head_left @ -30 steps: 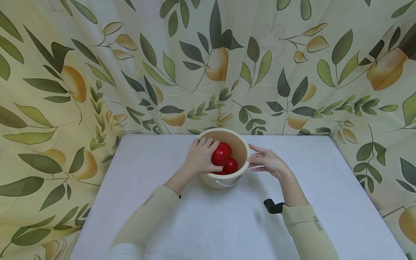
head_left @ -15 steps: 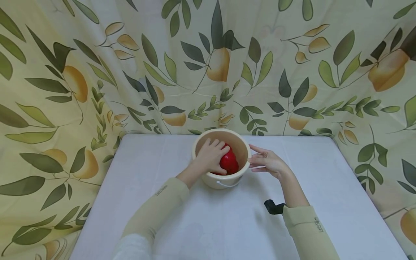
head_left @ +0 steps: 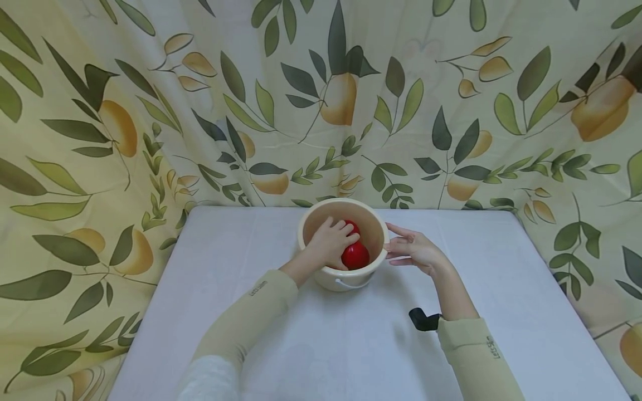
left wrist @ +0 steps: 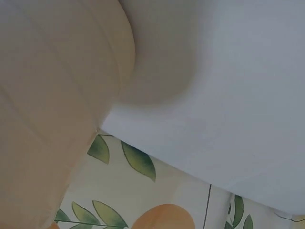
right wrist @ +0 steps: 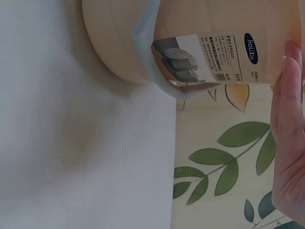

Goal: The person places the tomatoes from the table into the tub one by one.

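A cream bucket [head_left: 304,228] with a pale handle stands near the back of the table, with glossy red round things [head_left: 356,256] inside. My left hand [head_left: 328,245] reaches over the near-left rim into the bucket. Its fingers are bent over the red things, and it appears to grip one, largely hidden by the hand. My right hand [head_left: 413,250] touches the bucket's right side with extended fingers. In the right wrist view, the fingers [right wrist: 289,95] lie along the bucket wall beside a printed label [right wrist: 205,59]. The left wrist view shows the bucket's side [left wrist: 57,71] but no hand.
A white cloth covers the table [head_left: 321,345]. Behind and beside it hangs a leaf-and-fruit patterned curtain [head_left: 220,145]. A black wrist-mounted piece [head_left: 423,319] sticks out by the right sleeve.
My left hand has moved right and down into the bucket with a red round thing, which sat higher near the rim before. The right hand and bucket have stayed nearly still.
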The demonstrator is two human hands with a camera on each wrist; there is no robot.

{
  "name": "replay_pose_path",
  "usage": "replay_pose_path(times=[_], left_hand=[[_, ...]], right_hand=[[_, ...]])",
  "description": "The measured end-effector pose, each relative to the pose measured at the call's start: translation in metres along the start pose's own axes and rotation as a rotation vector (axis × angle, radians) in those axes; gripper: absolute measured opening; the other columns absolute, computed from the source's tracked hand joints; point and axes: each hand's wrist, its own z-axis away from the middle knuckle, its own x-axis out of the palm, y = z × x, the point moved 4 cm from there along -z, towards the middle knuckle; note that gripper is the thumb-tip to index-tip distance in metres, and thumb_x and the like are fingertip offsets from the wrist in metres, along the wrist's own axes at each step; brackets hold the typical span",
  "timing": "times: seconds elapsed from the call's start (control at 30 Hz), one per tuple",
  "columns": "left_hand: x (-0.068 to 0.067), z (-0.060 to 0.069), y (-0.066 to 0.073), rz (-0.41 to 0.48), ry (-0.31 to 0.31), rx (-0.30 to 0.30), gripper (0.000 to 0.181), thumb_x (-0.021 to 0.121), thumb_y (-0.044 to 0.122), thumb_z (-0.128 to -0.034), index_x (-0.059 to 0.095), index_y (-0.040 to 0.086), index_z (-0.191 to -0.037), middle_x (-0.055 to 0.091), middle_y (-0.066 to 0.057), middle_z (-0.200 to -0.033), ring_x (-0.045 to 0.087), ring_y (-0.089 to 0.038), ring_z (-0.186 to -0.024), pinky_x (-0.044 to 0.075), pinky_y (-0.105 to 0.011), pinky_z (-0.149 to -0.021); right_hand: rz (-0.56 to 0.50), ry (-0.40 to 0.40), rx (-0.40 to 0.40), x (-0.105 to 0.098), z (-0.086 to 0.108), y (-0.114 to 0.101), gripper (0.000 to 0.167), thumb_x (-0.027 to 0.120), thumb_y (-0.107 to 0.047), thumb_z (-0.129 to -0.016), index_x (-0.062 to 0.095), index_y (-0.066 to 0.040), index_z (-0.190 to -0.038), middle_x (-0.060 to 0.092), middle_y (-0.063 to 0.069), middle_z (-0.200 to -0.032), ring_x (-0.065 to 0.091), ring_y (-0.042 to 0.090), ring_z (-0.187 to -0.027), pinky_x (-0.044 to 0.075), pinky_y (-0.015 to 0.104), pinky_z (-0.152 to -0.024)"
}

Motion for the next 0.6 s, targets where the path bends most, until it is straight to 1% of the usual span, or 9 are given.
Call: replay_pose_path(times=[0.13,0.27,0.4,0.6], left_hand=[[0.0017,-0.0021,0.0029,-0.057,-0.009,0.025,0.077,0.057,0.066,-0.0729,0.036,0.029,-0.138,0.037,0.001,-0.141,0.031,-0.019,-0.127,0.030,-0.043,-0.106],[0.0031,-0.0027,0.0053,-0.096,-0.036,0.052,0.077,0.059,0.064,-0.0727,0.035,0.031,-0.138,0.035,0.002,-0.142,0.031,-0.019,-0.128,0.029,-0.042,-0.107],[0.0044,-0.0018,0.0066,-0.091,-0.063,0.068,0.079,0.064,0.058,-0.0721,0.034,0.032,-0.140,0.034,0.003,-0.143,0.029,-0.019,-0.129,0.028,-0.040,-0.108],[0.0057,0.0005,0.0062,-0.068,-0.068,0.072,0.080,0.069,0.053,-0.0707,0.033,0.032,-0.140,0.034,0.004,-0.143,0.028,-0.019,-0.129,0.028,-0.038,-0.108]], right_hand=[[0.000,0.014,0.006,0.0005,0.0000,-0.0002,0.068,0.062,-0.015,-0.088,0.025,-0.014,-0.145,0.063,0.003,-0.090,0.067,0.014,-0.078,0.056,0.034,-0.074],[0.001,0.015,0.006,0.0009,0.0003,-0.0006,0.068,0.061,-0.014,-0.088,0.024,-0.014,-0.145,0.062,0.002,-0.089,0.067,0.014,-0.078,0.056,0.034,-0.074],[0.002,0.007,0.004,0.0007,0.0005,-0.0012,0.067,0.059,-0.013,-0.089,0.022,-0.013,-0.146,0.062,0.002,-0.088,0.066,0.014,-0.078,0.056,0.034,-0.074],[0.003,0.005,0.009,0.0010,0.0003,-0.0014,0.067,0.059,-0.013,-0.089,0.023,-0.014,-0.146,0.063,0.002,-0.088,0.066,0.014,-0.078,0.055,0.037,-0.077]])
